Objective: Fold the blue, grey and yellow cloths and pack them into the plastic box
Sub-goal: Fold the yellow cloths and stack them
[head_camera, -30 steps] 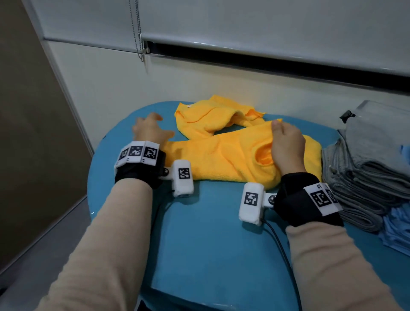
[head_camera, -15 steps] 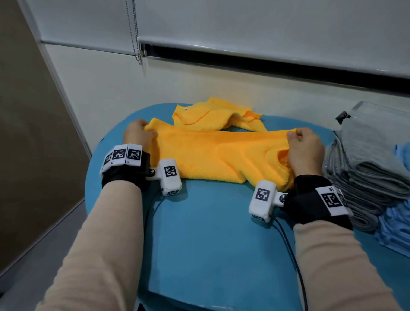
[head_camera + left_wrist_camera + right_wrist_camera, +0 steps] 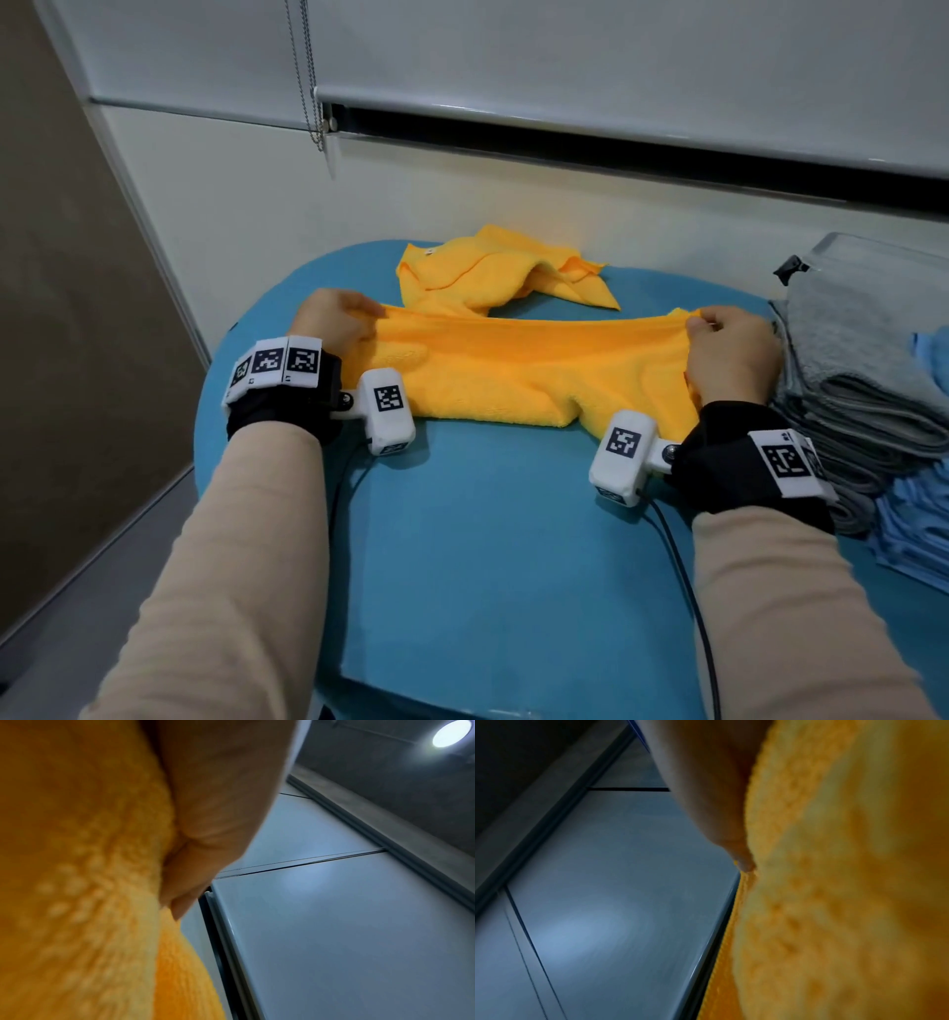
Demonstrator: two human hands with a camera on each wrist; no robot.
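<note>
A person stretches a yellow cloth taut across a blue table, the left hand pinching 1 top corner at 9 o'clock and the right hand pinching the other at 3 o'clock. Both hands grip the far edge with thumb over curled fingers, and the wrist views show the fabric pressed close against each palm; the pull between them appears meant to straighten the edge so the corners can meet cleanly in a fold. The cloth's near edge rests on the table, bunched unevenly toward 5 o'clock, so by my reading the fold is only starting. A 2nd yellow cloth lies crumpled at 12 o'clock, just beyond the held one and still unfolded. At 3 o'clock, just beside the right hand, folded grey cloths sit stacked, with blue cloths lower down toward 4 o'clock, seemingly kept within reach for packing. A clear plastic box shows at 2 o'clock behind the grey stack; whether the upper grey cloths lie inside it cannot be told. A blind cord hangs by the window at 11 o'clock.
</note>
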